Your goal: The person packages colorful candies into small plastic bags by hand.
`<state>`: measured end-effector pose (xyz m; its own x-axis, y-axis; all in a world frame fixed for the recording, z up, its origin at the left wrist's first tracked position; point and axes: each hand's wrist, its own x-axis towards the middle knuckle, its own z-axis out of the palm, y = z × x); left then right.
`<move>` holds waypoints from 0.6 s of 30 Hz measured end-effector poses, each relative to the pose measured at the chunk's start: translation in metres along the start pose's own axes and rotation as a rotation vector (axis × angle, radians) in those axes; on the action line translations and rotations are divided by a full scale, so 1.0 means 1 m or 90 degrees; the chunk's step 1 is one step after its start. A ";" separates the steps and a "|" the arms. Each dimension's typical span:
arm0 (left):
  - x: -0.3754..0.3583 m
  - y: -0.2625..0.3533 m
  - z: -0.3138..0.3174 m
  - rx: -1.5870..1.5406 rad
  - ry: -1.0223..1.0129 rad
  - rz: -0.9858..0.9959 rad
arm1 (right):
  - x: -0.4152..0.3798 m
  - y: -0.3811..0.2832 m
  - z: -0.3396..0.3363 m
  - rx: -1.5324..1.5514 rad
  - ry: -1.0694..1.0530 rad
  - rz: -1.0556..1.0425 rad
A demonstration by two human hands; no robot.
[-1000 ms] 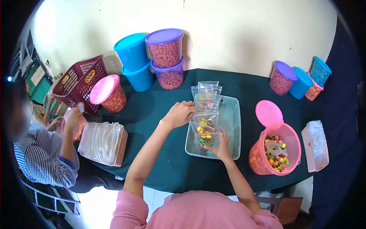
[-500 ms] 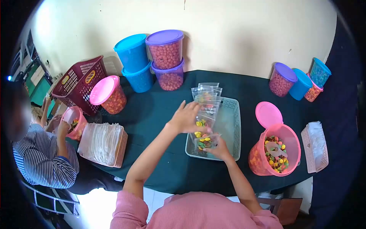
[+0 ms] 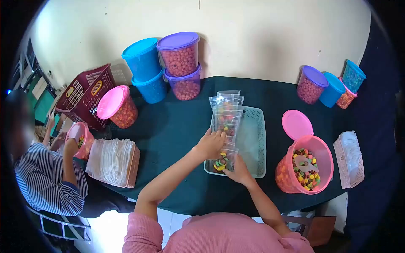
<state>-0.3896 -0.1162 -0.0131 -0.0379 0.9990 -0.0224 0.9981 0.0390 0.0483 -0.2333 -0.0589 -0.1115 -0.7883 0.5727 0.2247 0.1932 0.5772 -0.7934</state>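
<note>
A row of overlapping clear zip bags (image 3: 228,114) with colorful button-shaped candies runs along the left side of a pale green basket (image 3: 262,139). My left hand (image 3: 211,145) is bent over the left side of the row, fingers together around a bag near the front. The frontmost candy bag (image 3: 220,163) lies at the near end, with yellow, green and brown pieces inside. At its lower right corner, my right hand (image 3: 239,172) pinches the plastic between thumb and fingers. My left thumb is hidden.
An uncovered pink bucket of candies (image 3: 280,175) with a scoop stands at right, its pink lid (image 3: 297,125) behind. A basket of plastic bags (image 3: 349,160) is farther right. Lidded tubs (image 3: 180,59) line the wall. At left, a person in stripes (image 3: 50,177) works beside another bag basket (image 3: 112,162).
My left hand has come down and nearer along the bag row, its spread fingers now drawn together. My right hand stays at the front bag, which has shifted slightly left and nearer.
</note>
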 end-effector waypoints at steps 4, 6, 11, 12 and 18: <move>-0.008 0.009 -0.007 0.035 0.041 0.038 | 0.006 0.007 0.006 0.034 0.043 -0.024; -0.008 0.014 -0.002 0.049 0.069 0.032 | 0.007 0.002 0.006 0.023 0.064 -0.052; -0.010 0.014 0.012 0.032 0.151 0.017 | 0.018 0.020 -0.010 -0.005 -0.007 -0.040; -0.011 0.015 0.013 0.049 0.169 0.017 | 0.022 0.032 -0.022 0.127 -0.105 -0.004; -0.012 0.018 0.009 0.071 0.154 0.021 | 0.063 0.048 -0.042 0.108 0.111 0.017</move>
<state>-0.3705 -0.1275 -0.0205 -0.0033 0.9760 0.2176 0.9977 0.0179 -0.0651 -0.2491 0.0294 -0.1121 -0.6685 0.6868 0.2854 0.0993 0.4627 -0.8809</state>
